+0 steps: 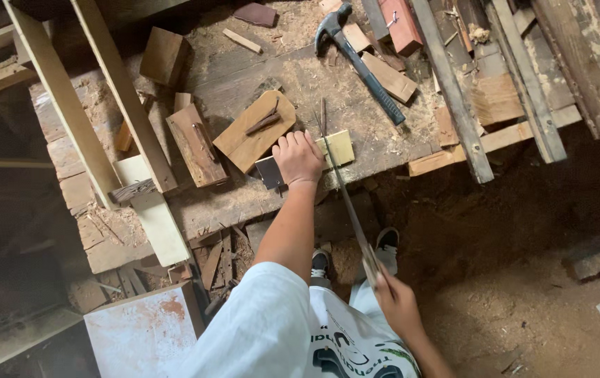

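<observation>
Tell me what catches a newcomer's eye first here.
At the middle, the left hand presses a small pale board flat on the sawdust-strewn workbench, while the right hand grips a handsaw running across that board. Beyond them a claw hammer lies at the bench's far side among wood offcuts.

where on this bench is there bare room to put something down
Bare boards lie between the hammer handle and the rounded board, above the left hand. The top right, with planks and offcuts, is crowded.
</observation>
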